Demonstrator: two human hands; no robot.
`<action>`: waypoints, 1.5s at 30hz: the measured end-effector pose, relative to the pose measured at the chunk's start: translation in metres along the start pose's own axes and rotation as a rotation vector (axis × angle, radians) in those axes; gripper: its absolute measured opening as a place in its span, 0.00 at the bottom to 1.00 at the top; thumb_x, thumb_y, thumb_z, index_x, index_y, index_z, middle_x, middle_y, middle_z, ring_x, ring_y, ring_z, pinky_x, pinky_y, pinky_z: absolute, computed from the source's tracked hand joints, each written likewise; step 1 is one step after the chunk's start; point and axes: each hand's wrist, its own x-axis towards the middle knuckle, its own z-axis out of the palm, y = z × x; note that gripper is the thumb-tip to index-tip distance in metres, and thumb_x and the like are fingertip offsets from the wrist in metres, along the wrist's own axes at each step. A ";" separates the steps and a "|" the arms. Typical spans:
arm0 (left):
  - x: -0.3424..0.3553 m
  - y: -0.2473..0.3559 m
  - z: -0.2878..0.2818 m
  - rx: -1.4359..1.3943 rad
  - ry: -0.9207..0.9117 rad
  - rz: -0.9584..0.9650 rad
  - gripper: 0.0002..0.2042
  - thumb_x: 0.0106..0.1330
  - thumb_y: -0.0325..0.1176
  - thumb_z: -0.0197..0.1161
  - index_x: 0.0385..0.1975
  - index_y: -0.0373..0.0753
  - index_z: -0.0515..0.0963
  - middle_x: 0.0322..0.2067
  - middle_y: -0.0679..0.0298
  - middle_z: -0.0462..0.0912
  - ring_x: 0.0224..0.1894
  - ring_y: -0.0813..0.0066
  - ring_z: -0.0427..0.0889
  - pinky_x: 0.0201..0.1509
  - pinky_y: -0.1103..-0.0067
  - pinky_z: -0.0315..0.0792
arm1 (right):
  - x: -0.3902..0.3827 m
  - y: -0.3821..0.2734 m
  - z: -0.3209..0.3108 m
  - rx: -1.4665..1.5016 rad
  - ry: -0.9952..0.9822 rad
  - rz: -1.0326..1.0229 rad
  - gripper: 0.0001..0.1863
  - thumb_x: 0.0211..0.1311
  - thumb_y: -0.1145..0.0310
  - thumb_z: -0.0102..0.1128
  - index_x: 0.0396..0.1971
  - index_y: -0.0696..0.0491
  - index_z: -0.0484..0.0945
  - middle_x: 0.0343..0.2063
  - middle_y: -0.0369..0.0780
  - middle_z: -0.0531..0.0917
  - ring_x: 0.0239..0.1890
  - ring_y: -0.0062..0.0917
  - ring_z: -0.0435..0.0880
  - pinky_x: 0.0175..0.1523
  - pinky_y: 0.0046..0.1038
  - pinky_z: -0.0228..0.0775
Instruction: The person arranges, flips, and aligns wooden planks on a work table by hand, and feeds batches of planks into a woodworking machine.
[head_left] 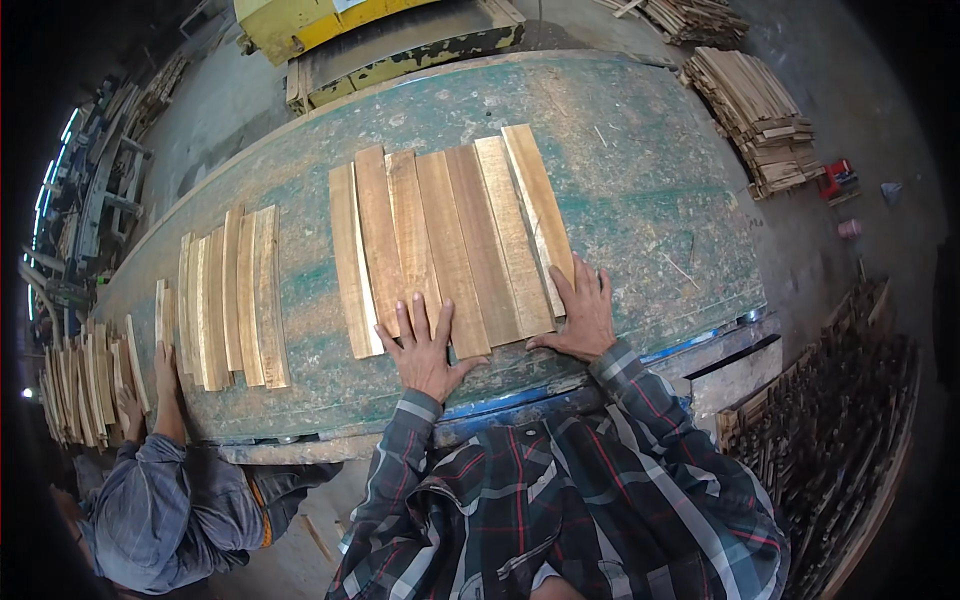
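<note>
A row of several thin wooden boards [436, 210] lies side by side on a worn green worktable [650, 230], their ends uneven. My left hand [422, 355] rests with spread fingers on the near ends of the middle-left boards. At the row's lower right corner, my right hand [585, 315] has its fingers apart against the outer board's edge, thumb stretched toward the bottom ends. Both of my forearms are in plaid sleeves.
At left, a co-worker [175, 505] has hands on boards beside another group [225, 300] and more strips [80, 390]. Beyond the table stands yellow machinery [330, 25]. Stacked wood [750, 110], a red object [838, 180] and a crate of dark pieces [810, 430] are at right.
</note>
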 end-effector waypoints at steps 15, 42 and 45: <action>0.014 -0.053 -0.016 0.123 0.047 -0.206 0.64 0.38 0.90 0.55 0.79 0.60 0.56 0.79 0.44 0.44 0.78 0.25 0.37 0.65 0.22 0.36 | 0.030 -0.011 -0.002 0.016 0.123 -0.036 0.68 0.30 0.23 0.75 0.71 0.51 0.66 0.72 0.65 0.54 0.72 0.63 0.55 0.75 0.60 0.42; 0.534 -0.283 -0.016 -0.197 0.239 -0.504 0.35 0.67 0.69 0.55 0.71 0.58 0.70 0.74 0.59 0.64 0.75 0.44 0.60 0.72 0.31 0.39 | 0.583 0.034 0.045 0.324 0.288 -0.279 0.42 0.65 0.33 0.57 0.62 0.56 0.78 0.69 0.62 0.65 0.76 0.52 0.59 0.79 0.60 0.32; 0.414 -0.251 -0.020 0.073 0.206 -0.226 0.27 0.71 0.60 0.58 0.66 0.56 0.76 0.72 0.59 0.67 0.75 0.49 0.63 0.73 0.32 0.38 | 0.467 0.030 0.027 0.362 0.112 -0.370 0.19 0.69 0.51 0.63 0.34 0.52 0.90 0.63 0.48 0.76 0.72 0.49 0.66 0.79 0.58 0.39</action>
